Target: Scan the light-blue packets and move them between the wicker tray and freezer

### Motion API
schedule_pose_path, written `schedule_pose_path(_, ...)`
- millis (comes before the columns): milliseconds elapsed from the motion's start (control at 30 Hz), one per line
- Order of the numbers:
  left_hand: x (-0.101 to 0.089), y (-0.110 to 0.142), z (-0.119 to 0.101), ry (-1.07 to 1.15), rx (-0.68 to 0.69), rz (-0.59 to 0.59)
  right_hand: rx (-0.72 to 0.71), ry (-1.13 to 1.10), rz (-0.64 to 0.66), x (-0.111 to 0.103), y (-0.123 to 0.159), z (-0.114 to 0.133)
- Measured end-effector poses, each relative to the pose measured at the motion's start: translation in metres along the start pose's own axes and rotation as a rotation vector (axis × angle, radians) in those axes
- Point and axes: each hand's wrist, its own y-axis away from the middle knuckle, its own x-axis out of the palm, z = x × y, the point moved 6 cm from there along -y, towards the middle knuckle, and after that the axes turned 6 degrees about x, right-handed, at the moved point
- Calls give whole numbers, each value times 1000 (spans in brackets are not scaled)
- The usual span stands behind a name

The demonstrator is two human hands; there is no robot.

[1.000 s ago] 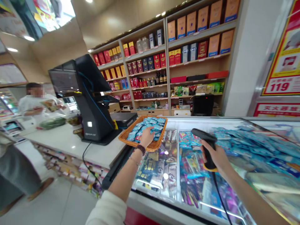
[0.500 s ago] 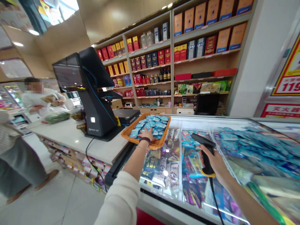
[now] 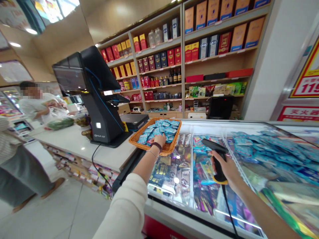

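Observation:
My left hand (image 3: 159, 140) reaches into a brown wicker basket (image 3: 168, 152), its fingers curled down into a heap of small blue packets (image 3: 170, 129). The fingertips are hidden among the packets, and how many they grip cannot be made out. The basket rests on the corner of the glass-topped freezer, beside the counter. In my right hand (image 3: 229, 168) a black barcode scanner (image 3: 214, 145) with a yellow edge is held by its grip above the freezer glass, its cord hanging down. Its head points left, towards the basket side.
A black checkout terminal (image 3: 102, 109) stands on the white counter (image 3: 112, 156), left of the basket. Frozen packs fill the freezer (image 3: 174, 172), and blue packets (image 3: 269, 152) are heaped at its right. Boxed goods line the shelves (image 3: 159, 69) behind. A person (image 3: 37, 106) stands far left.
My left hand's spread fingers have curled into the packets in the basket. My right hand and the scanner have barely moved. The view has shifted slightly.

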Motion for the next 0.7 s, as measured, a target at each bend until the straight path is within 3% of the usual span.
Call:
schedule_pose_path(367,-19,11,1,-120,83,102,-22,57,3,4,1,5)
schedule_pose_path(700,-35,53,-20,-201,242,112,-46,61,38,9,-1,6)
